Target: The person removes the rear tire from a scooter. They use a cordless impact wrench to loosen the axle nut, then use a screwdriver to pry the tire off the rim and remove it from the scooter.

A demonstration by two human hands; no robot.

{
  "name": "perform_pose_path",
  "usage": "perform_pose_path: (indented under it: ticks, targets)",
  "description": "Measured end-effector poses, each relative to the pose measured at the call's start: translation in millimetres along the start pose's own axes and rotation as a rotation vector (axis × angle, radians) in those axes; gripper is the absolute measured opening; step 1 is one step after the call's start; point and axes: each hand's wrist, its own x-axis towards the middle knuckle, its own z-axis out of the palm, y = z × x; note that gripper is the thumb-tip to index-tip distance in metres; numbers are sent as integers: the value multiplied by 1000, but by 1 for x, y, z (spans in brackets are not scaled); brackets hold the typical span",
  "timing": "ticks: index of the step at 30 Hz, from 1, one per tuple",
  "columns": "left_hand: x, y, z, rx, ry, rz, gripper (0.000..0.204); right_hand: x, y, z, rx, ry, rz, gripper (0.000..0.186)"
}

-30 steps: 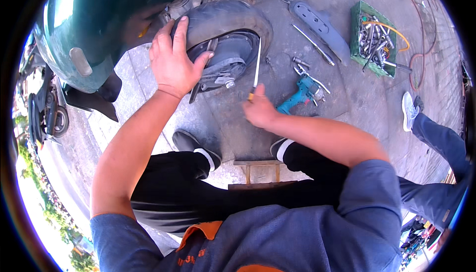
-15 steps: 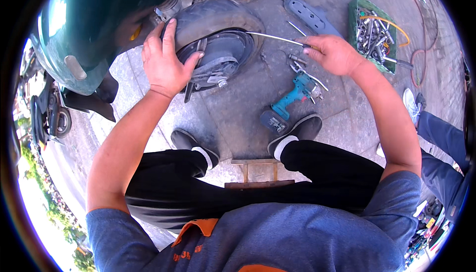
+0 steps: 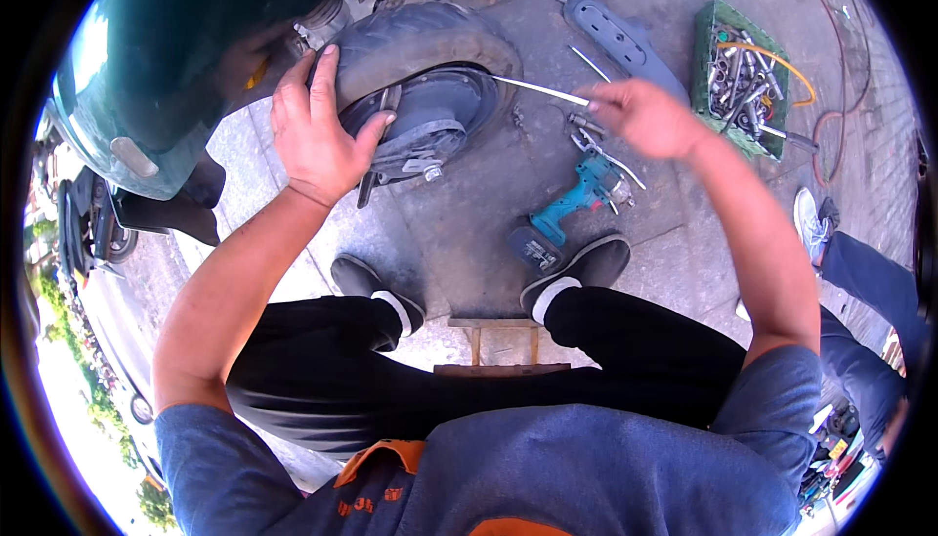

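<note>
My left hand (image 3: 318,126) lies spread on the black tyre (image 3: 410,42) of a scooter wheel (image 3: 440,111) under the dark green scooter body (image 3: 186,57). My right hand (image 3: 645,116) is closed around a thin white rod (image 3: 537,89) whose far tip reaches the wheel's rim. The rod lies almost level between hand and wheel.
A teal cordless drill (image 3: 572,209) lies on the paving by my right shoe (image 3: 581,267). Loose wrenches (image 3: 606,150) lie beside it. A green crate of metal parts (image 3: 743,77) and a grey plastic panel (image 3: 620,33) sit farther out. Another person's leg and white shoe (image 3: 811,218) are at right.
My right hand swung from near my knees out to the right, carrying the rod from upright to nearly level with its tip at the rim. The left hand stayed on the tyre.
</note>
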Motion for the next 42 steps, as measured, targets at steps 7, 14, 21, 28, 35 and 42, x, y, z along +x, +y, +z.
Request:
perform_pose_path:
  ticks: [7,14,21,28,35,42]
  targets:
    - [2,-5,0,-40,18,53,106,11,30,6,-38,90,-144,36]
    - [1,-7,-1,-25,-15,32,107,43,57,-36,105,-68,-163,36]
    - [2,-10,-1,-32,-29,32,107,43,40,-44,-84,-60,-302,36]
    - [3,-12,2,-72,-13,38,108,37,34,-51,3,-135,-169,36]
    - [1,-10,2,-68,-23,29,107,40,21,-35,-202,46,-370,33]
    - [3,-6,0,-70,-11,36,108,-33,-35,57,-125,294,-102,39]
